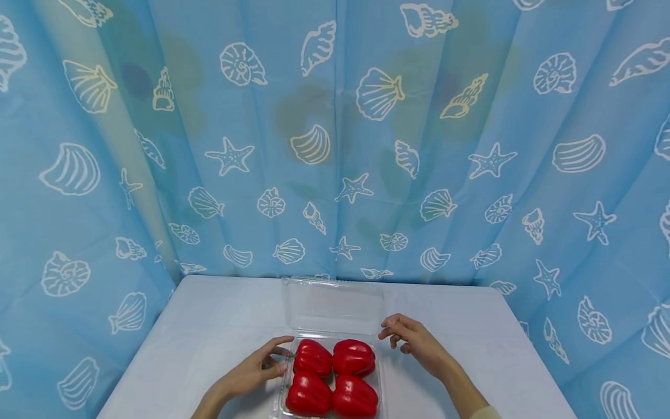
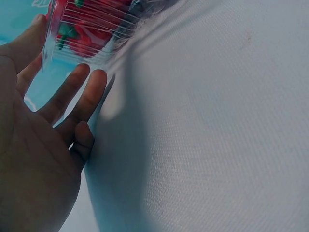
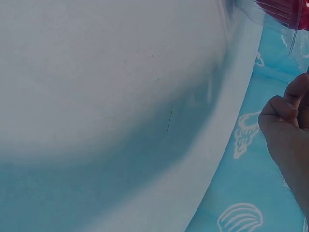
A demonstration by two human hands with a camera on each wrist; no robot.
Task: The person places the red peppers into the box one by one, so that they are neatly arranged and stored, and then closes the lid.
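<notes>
A clear plastic clamshell box (image 1: 381, 378) lies on the table with its lid (image 1: 335, 308) folded back. Inside are red bell peppers in two rows: two at the back, a left one (image 1: 313, 356) and a right one (image 1: 353, 356), and two in front, a left one (image 1: 309, 394) and a right one (image 1: 355, 397). At the box's left side is my left hand (image 1: 255, 368), fingers extended and spread, thumb close by the rim. The left wrist view shows the box's ribbed wall (image 2: 91, 36) just beyond the fingertips. My right hand (image 1: 416, 340) hovers right of the lid hinge, fingers loosely bent, holding nothing.
A white cloth covers the table (image 1: 225, 308). Behind it and along both sides hangs a blue curtain (image 1: 335, 221) with white seashell and starfish prints. The opened lid reaches back near the table's far edge.
</notes>
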